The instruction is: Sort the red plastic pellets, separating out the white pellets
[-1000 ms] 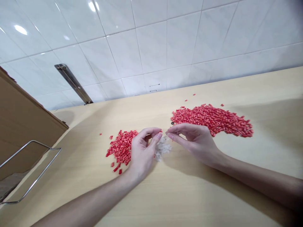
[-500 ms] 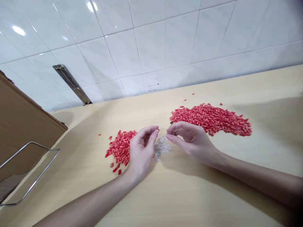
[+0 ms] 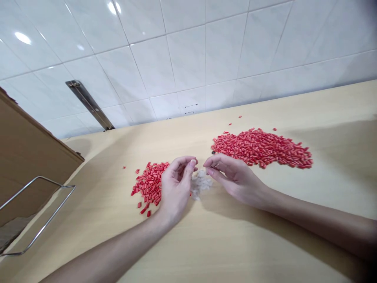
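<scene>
My left hand is closed, thumb against fingertips, beside a pile of short red tube pieces. What it pinches is too small to make out; a reddish bit shows at the fingertips. My right hand is closed in a pinch close to the left fingertips, and anything between its fingers is too small to name. Small translucent whitish pieces lie on the table below and between both hands. Behind my right hand spreads a larger pile of red pieces. A small black ring sits at that pile's left edge.
A brown cardboard piece stands at the left, with a bent metal wire frame before it. A metal bracket leans at the tiled wall. Stray red pieces dot the wooden table.
My right hand has moved slightly left, closer to my left hand, and its fingertips are nearer together. My left thumb has shifted a little.
</scene>
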Action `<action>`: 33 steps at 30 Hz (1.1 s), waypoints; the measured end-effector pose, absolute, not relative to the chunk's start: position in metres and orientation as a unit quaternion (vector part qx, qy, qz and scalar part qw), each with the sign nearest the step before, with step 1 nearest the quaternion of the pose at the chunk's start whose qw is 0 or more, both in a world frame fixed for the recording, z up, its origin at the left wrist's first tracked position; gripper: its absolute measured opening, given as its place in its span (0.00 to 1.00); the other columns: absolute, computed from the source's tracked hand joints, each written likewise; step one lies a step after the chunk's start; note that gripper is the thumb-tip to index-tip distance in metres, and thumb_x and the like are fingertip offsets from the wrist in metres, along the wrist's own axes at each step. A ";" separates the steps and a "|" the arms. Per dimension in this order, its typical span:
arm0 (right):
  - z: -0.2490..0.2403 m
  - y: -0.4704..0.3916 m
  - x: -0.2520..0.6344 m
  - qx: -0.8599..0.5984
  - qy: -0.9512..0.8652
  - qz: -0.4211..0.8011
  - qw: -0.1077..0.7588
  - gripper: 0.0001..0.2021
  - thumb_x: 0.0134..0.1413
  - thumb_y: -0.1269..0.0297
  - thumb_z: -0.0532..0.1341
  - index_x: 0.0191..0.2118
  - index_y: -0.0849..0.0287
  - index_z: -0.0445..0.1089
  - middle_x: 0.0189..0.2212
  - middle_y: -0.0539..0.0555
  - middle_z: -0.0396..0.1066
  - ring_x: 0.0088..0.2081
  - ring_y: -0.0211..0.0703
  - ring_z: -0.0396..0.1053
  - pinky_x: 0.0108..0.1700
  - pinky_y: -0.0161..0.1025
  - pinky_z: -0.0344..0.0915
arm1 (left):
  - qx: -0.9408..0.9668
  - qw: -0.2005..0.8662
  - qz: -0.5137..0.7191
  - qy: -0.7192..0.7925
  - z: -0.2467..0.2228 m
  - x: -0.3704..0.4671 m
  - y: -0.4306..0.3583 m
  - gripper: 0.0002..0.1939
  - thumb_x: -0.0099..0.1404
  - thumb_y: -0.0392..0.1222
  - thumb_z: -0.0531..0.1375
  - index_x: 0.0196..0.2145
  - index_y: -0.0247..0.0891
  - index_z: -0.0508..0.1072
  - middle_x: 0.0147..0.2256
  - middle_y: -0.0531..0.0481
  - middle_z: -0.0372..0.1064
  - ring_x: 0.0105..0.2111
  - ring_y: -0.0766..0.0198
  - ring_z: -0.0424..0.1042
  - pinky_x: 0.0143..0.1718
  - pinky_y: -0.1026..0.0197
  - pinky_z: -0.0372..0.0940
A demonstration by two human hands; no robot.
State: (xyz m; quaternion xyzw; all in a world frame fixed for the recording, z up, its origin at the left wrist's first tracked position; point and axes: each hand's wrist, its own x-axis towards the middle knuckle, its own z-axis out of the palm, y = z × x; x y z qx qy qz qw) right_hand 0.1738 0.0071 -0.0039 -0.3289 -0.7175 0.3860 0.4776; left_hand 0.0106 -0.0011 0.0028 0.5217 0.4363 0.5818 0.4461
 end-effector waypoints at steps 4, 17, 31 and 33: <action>-0.007 0.007 0.175 -0.337 -0.718 0.389 0.469 0.05 0.61 0.66 0.57 0.42 0.56 0.68 0.36 0.54 0.72 0.40 0.43 0.72 0.42 0.41 0.70 | 0.525 0.451 0.576 0.435 0.002 0.010 -0.001 0.08 0.62 0.40 0.63 0.39 0.37 0.77 0.37 0.47 0.76 0.39 0.63 0.74 0.42 0.60 0.69; -0.008 0.005 0.174 -0.327 -0.671 0.328 0.579 0.04 0.57 0.67 0.64 0.38 0.55 0.69 0.33 0.52 0.73 0.37 0.44 0.74 0.40 0.41 0.74 | 0.509 0.475 0.562 0.447 0.002 0.010 -0.003 0.12 0.54 0.38 0.69 0.38 0.37 0.81 0.37 0.45 0.79 0.37 0.60 0.77 0.42 0.57 0.72; -0.009 0.006 0.175 -0.323 -0.704 0.286 0.564 0.04 0.58 0.71 0.62 0.38 0.54 0.69 0.32 0.51 0.73 0.35 0.42 0.74 0.38 0.41 0.72 | 0.511 0.488 0.563 0.428 0.006 0.012 -0.003 0.05 0.52 0.35 0.70 0.29 0.36 0.79 0.28 0.49 0.77 0.29 0.66 0.75 0.32 0.65 0.70; -0.009 0.006 0.176 -0.327 -0.707 0.278 0.563 0.05 0.58 0.71 0.62 0.38 0.55 0.69 0.32 0.51 0.73 0.35 0.42 0.74 0.38 0.41 0.72 | 0.510 0.488 0.565 0.428 0.007 0.012 -0.003 0.05 0.52 0.35 0.70 0.29 0.36 0.80 0.28 0.49 0.77 0.29 0.65 0.75 0.32 0.64 0.70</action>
